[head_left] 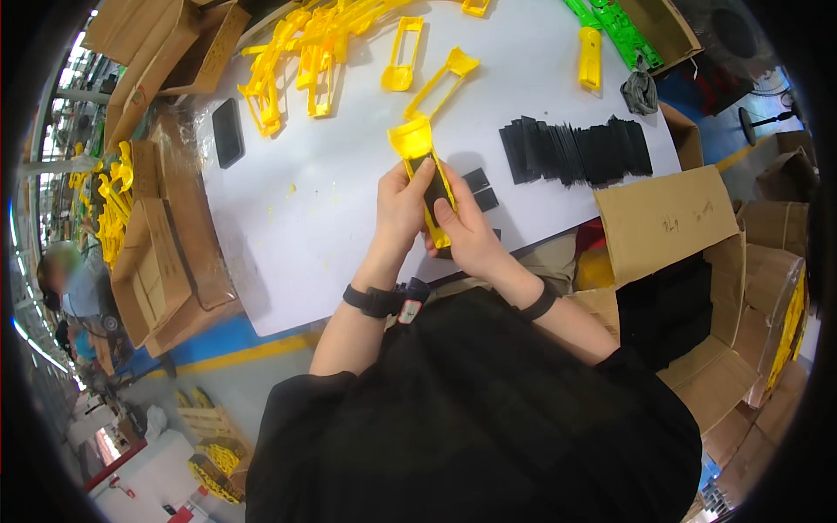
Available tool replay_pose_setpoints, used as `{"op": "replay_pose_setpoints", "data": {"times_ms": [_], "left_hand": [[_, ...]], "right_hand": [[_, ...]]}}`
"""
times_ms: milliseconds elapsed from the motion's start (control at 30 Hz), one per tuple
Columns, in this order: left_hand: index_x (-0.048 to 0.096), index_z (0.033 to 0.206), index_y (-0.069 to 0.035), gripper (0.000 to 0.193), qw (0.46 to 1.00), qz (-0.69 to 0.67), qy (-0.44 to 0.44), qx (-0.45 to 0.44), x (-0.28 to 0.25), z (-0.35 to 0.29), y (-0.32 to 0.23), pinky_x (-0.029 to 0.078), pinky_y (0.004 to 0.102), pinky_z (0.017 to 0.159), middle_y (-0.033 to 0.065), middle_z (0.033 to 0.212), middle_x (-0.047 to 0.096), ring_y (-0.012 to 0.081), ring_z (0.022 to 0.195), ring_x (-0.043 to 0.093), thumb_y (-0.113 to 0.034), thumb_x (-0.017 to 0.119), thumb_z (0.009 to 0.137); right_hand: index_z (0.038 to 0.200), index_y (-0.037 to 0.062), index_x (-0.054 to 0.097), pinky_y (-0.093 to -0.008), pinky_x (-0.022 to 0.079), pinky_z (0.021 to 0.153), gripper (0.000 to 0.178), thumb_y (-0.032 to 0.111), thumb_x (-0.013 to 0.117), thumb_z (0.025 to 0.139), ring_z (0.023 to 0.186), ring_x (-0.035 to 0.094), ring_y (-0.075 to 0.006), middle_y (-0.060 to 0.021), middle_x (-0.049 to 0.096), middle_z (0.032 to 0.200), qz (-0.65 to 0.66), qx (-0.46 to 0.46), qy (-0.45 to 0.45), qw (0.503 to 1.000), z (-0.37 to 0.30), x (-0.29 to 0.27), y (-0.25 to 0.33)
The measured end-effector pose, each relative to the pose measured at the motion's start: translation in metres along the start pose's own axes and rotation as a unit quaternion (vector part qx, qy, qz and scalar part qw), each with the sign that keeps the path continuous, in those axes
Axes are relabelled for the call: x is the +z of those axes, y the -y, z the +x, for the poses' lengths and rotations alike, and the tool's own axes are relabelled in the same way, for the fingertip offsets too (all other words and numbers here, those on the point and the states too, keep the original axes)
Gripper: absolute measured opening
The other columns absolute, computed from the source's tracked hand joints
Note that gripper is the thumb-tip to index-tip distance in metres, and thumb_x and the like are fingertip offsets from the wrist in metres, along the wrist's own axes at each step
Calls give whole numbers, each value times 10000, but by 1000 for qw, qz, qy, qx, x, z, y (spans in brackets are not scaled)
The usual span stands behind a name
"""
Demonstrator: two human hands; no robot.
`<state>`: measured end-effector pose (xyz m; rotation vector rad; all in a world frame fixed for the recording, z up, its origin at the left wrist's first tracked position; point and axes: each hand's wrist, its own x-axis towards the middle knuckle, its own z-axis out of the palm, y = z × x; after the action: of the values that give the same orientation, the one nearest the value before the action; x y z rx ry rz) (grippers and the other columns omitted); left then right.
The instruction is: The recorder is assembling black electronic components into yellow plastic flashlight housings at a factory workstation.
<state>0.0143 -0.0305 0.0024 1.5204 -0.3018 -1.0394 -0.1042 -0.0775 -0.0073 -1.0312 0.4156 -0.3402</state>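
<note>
Both my hands are closed around a yellow plastic frame [411,138], held tilted above the white table near its front edge. It has a flared, scooped end pointing away from me. A flat black piece [427,186] lies within the frame's long opening. My left hand [403,207] grips the left side, its thumb on the black piece. From the right, my right hand [472,234] holds the lower end, thumb also pressing there. Small black rectangular pieces [485,199] lie beside my right hand, partly hidden. Farther right spreads a long row of black rectangular pieces [575,152].
More yellow frames [403,54] lie across the far side of the white table [288,253], many in a heap [318,52]. A black phone [227,132] rests at left. Green parts [623,30] sit far right. Cardboard boxes stand left [161,270] and right [671,218].
</note>
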Motion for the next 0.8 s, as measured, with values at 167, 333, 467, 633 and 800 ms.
{"op": "replay_pose_setpoints", "data": {"times_ms": [167,333,467,633,800], "left_hand": [[615,956,15,221,987,88,-27,134,-6,1,8,449,255,562,63,778,640,97,641,562,-192,542,937],[626,991,16,219,992,64,-38,99,-3,-8,-5,449,239,590,53,784,639,84,676,565,-183,552,936],[629,969,11,233,995,15,-48,84,0,-7,2,440,226,571,45,776,633,72,652,552,-208,554,942],[622,911,6,249,997,8,-54,54,-1,-10,2,423,225,529,37,749,621,66,615,535,-230,553,946],[587,798,-2,311,989,-111,-100,11,0,-2,10,399,238,479,24,675,575,74,549,503,-272,551,948]], "right_hand": [[1250,-32,340,-280,502,701,313,20,409,949,739,596,-138,-100,554,915,-12,7,-4,1000,0,-1,0],[1151,-41,395,-281,494,693,215,33,414,950,735,599,-141,-97,574,889,-40,35,-13,998,2,-3,-3],[1119,-39,411,-289,490,674,188,43,417,949,720,603,-145,-104,585,867,-84,22,-13,996,4,-4,-12],[1104,-11,409,-266,459,677,160,31,402,950,734,545,-121,-73,531,898,-142,20,-29,989,1,1,-2],[1109,-5,395,-256,451,662,158,67,404,969,736,528,-109,-70,526,888,-105,6,-21,994,0,0,-18]]}}
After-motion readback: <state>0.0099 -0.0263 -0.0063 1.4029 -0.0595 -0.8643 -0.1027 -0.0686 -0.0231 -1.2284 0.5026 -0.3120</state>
